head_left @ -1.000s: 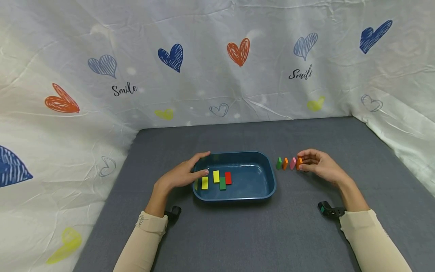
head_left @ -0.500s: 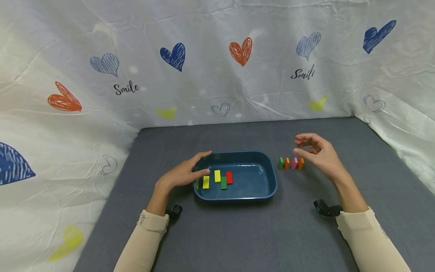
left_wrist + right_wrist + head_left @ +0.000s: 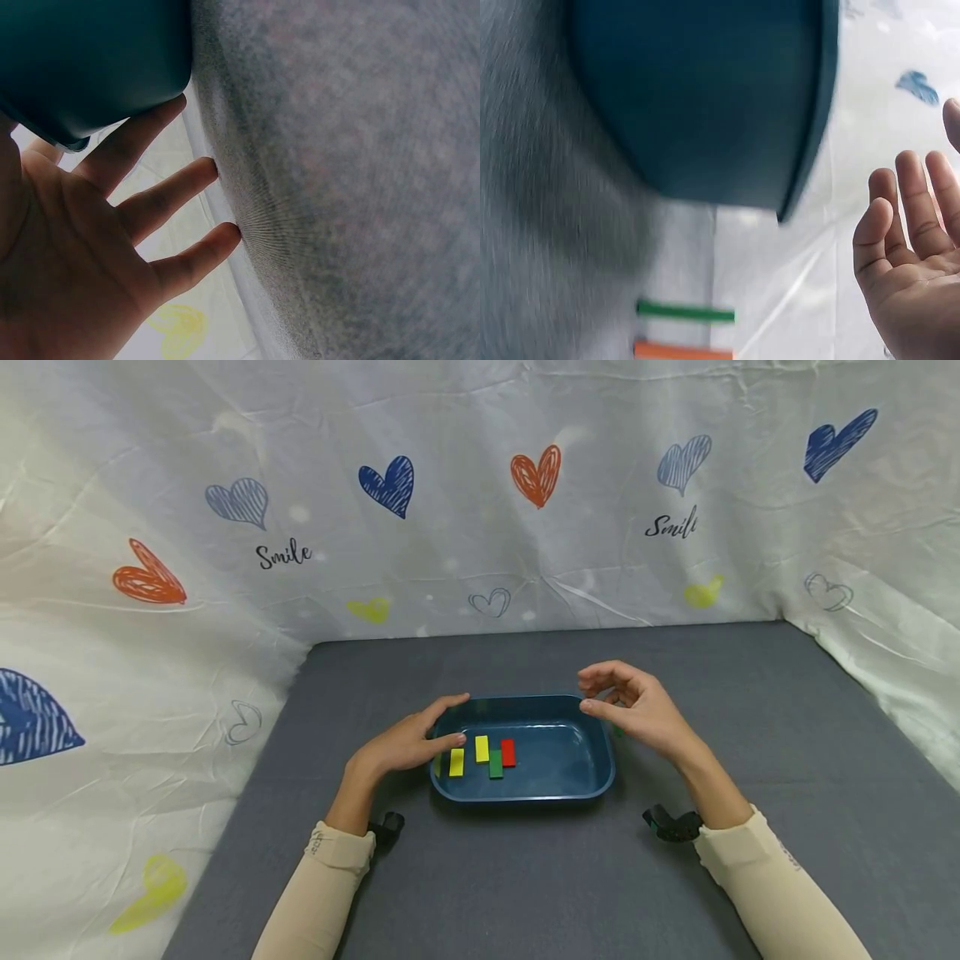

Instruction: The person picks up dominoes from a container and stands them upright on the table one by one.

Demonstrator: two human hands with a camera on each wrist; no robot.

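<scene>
A dark blue tray [image 3: 525, 798] lies on the grey cloth with two yellow blocks [image 3: 482, 748], a green block [image 3: 496, 764] and a red block [image 3: 508, 752] flat in its left half. My left hand [image 3: 401, 742] holds the tray's left end, thumb over the rim and spread fingers outside; in the left wrist view a finger meets the wall. Above the back right corner hovers my right hand [image 3: 633, 703], fingers loosely bent, nothing in them. Beyond the tray, the right wrist view shows a green domino [image 3: 686, 311] and an orange domino [image 3: 682, 350] on edge.
Grey cloth [image 3: 525, 885] covers the table. A white curtain [image 3: 450, 552] printed with hearts hangs behind and at both sides. My right hand and forearm hide most of the domino row in the head view.
My right hand has let go of the orange domino at the row's right end, lifted, and swung left to the tray's back right corner. My left hand stays on the tray.
</scene>
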